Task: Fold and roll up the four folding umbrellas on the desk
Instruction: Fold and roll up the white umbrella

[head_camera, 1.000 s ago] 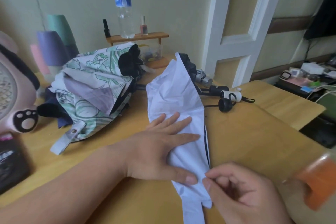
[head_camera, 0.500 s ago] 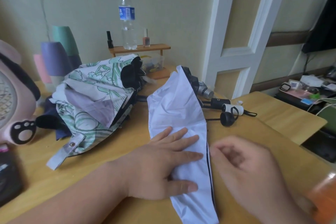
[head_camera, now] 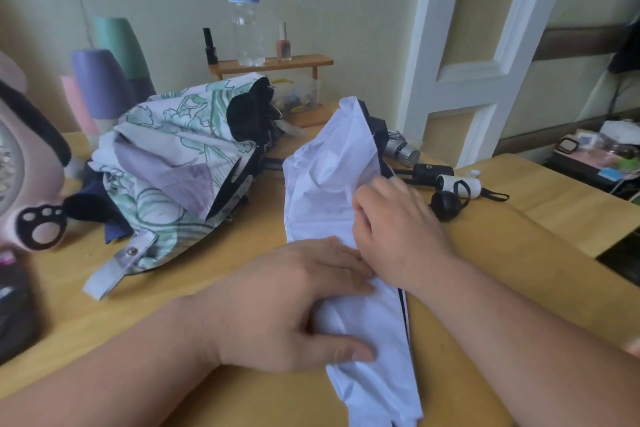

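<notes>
A white folding umbrella (head_camera: 325,184) lies lengthwise down the middle of the wooden desk (head_camera: 519,246), its canopy loosely gathered. My left hand (head_camera: 294,305) presses flat across the canopy's lower part, thumb alongside. My right hand (head_camera: 398,222) sits just above it, fingers curled into a fold at the canopy's right edge. A green leaf-print umbrella (head_camera: 166,177) lies in a loose heap to the left, on top of a dark navy one (head_camera: 86,208). Black and white umbrella handles (head_camera: 457,182) lie behind my right hand.
A pink paw-print fan (head_camera: 31,184) stands at the far left, a black object (head_camera: 14,308) in front of it. Behind are pastel cups (head_camera: 100,83) and a small wooden shelf (head_camera: 270,62) bearing a water bottle (head_camera: 244,10). The desk's edge (head_camera: 616,236) drops off at the right.
My right hand has left the canopy's lower tip and moved up past my left hand to a fold higher on the canopy. My left hand stays pressed on the white fabric.
</notes>
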The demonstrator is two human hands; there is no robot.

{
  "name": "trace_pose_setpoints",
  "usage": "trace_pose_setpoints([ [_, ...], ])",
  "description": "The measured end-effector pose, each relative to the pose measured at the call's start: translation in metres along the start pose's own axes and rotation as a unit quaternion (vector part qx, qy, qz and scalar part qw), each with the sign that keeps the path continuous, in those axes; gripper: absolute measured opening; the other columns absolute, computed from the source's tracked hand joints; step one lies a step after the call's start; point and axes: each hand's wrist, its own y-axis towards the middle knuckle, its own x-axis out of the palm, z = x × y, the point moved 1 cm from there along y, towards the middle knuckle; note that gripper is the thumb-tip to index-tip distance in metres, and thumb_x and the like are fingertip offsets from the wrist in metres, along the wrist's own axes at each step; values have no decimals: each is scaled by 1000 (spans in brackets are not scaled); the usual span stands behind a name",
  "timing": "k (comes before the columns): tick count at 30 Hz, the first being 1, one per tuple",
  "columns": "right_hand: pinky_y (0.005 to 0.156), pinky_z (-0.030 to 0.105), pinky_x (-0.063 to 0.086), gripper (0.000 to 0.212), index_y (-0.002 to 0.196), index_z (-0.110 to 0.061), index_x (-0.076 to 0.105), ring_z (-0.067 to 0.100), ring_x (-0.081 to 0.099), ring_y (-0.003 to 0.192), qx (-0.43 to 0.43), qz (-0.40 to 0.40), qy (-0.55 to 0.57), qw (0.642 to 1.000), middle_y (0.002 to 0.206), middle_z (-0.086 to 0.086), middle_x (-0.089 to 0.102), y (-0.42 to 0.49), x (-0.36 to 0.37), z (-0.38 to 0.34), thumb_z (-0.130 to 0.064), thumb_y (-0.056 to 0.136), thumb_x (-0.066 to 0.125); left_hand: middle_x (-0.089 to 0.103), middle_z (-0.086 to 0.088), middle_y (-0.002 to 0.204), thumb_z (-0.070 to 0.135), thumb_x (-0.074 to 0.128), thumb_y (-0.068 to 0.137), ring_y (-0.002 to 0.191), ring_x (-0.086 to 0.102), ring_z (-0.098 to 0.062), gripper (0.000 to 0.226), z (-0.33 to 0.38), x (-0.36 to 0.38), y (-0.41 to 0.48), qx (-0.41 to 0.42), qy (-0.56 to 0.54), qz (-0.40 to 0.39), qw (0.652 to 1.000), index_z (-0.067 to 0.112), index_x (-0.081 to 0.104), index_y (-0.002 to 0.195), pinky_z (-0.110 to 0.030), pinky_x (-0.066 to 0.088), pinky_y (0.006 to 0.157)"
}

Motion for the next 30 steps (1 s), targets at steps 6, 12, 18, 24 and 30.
trace_pose_setpoints([
  [6,120,37,17,52,141,-29,52,24,32,144,-85,-75,73,991,153,3,41,-1,3,0,-47,94,38,59,16,81,48,81,80,79,58,-3,24,29,-25,-18,-219,1,125,968,31,64,81,-19,46,70],
  [12,124,28,-13,75,160,-41,9,-2,-22,150,-80,-185,86,976,169,-13,-13,-1,8,1,-66,90,0,64,16,59,57,84,68,50,50,4,27,78,-23,-39,-466,-202,38,860,32,77,78,-10,38,53],
  [18,123,26,-15,78,160,-40,10,-5,-23,148,-74,-191,90,975,169,-13,-12,-2,5,0,-67,88,-1,72,2,66,33,95,66,45,51,-6,32,83,-1,-37,-492,-307,136,804,16,73,82,-15,38,47],
  [24,125,30,-13,74,161,-42,7,-4,-26,148,-74,-206,90,972,167,-15,-18,-2,3,0,-74,94,8,75,-6,67,22,91,73,48,60,-10,23,84,-1,-33,-496,-359,125,781,11,73,81,-18,43,50],
  [30,125,31,-14,73,161,-42,3,-3,-26,149,-72,-227,75,968,167,-15,-20,-1,3,-1,-74,95,12,63,-12,54,25,91,69,38,46,-14,32,87,-4,-34,-479,-443,107,750,1,76,85,-18,35,41],
])
